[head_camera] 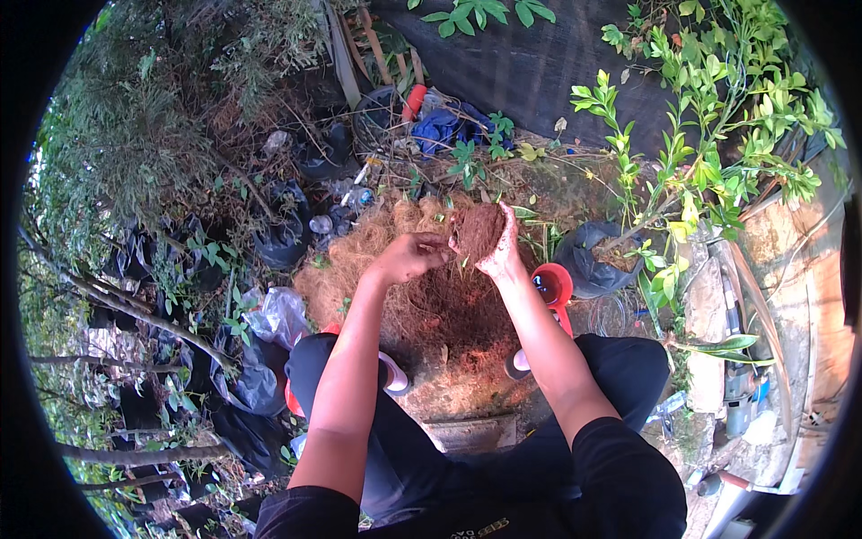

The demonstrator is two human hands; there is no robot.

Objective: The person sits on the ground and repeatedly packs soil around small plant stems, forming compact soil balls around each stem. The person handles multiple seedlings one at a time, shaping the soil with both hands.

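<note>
A round clump of brown fibrous material (479,232) rests in my right hand (504,250), whose palm and fingers cup its right and lower side. My left hand (412,257) is just left of the clump, fingers curled and fingertips close to it; whether they touch it I cannot tell. Beneath both hands lies a heap of tan, hair-like fibre (363,246), darker and looser towards my feet. Beside my right forearm stands a red plastic dipper (564,279) with dark liquid inside.
A potted shrub in a black plastic grow bag (584,259) stands at the right. Clear plastic bags (279,316) and more black bags (252,377) lie at the left. A power tool (739,397) rests at far right. Black sheeting (532,74) hangs behind.
</note>
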